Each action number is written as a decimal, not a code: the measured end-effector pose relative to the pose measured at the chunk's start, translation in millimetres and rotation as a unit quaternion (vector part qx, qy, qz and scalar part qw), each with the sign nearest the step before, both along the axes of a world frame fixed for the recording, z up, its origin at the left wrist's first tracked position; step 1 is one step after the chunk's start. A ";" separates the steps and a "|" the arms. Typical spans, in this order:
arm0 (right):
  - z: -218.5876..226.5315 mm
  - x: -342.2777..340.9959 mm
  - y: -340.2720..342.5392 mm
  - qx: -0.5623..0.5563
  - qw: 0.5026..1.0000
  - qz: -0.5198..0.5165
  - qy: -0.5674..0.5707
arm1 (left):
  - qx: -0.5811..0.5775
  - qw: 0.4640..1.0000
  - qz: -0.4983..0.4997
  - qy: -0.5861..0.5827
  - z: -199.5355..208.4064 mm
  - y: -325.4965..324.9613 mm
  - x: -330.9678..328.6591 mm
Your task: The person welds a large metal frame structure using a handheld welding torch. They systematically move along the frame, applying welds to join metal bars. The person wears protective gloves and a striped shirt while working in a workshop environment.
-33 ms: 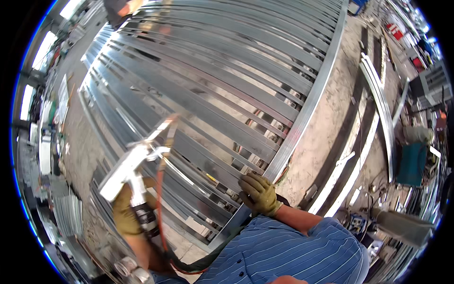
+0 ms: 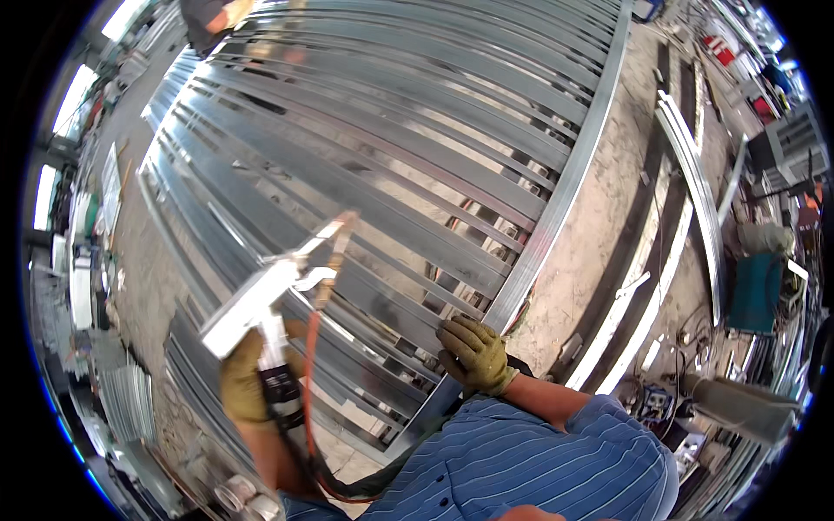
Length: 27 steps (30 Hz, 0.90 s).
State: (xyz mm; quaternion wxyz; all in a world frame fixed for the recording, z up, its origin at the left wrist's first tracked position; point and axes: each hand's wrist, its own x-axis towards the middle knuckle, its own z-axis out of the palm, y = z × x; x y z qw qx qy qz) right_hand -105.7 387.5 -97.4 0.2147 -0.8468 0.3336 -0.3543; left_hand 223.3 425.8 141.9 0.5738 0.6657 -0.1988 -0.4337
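My left hand (image 2: 241, 378), in a yellowish work glove, is closed round the handle of a silver-white handheld welding gun (image 2: 254, 306). The gun is tilted, its coppery nozzle pointing up and right above the slats of a large metal frame (image 2: 552, 243). An orange hose (image 2: 310, 373) runs down from the gun towards my body, beside a dark sleeved cable. On the near right corner of the frame rests my right hand (image 2: 476, 356), gloved too, its fingers stretched over the rail and slat end. The nozzle tip is apart from the slats, as far as I can tell.
Another person's arm and hand (image 2: 228, 17) reach over the frame's far left corner. Long metal strips (image 2: 695, 191) and pale beams (image 2: 638, 295) lie on the floor at the right. A grey cylinder (image 2: 738, 408) and teal box (image 2: 754, 291) stand beyond. Stacked profiles (image 2: 129, 395) lie left.
My left hand has carried the welding gun a little to the right, and the hose moved along. My right hand stays at the frame corner. The view has shifted slightly.
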 end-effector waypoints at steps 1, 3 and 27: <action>1.4 2.0 -3.7 0.000 1.000 0.001 -0.003 | -0.014 0.996 -0.042 0.075 -22.6 -11.1 2.5; -0.4 3.6 -9.3 -0.001 1.000 0.002 0.013 | 0.015 0.984 -0.119 0.135 -49.5 -46.7 -18.7; -16.5 -1.7 -7.9 0.022 1.000 0.020 -0.001 | 0.096 0.889 -0.422 0.148 -136.0 -144.7 -103.0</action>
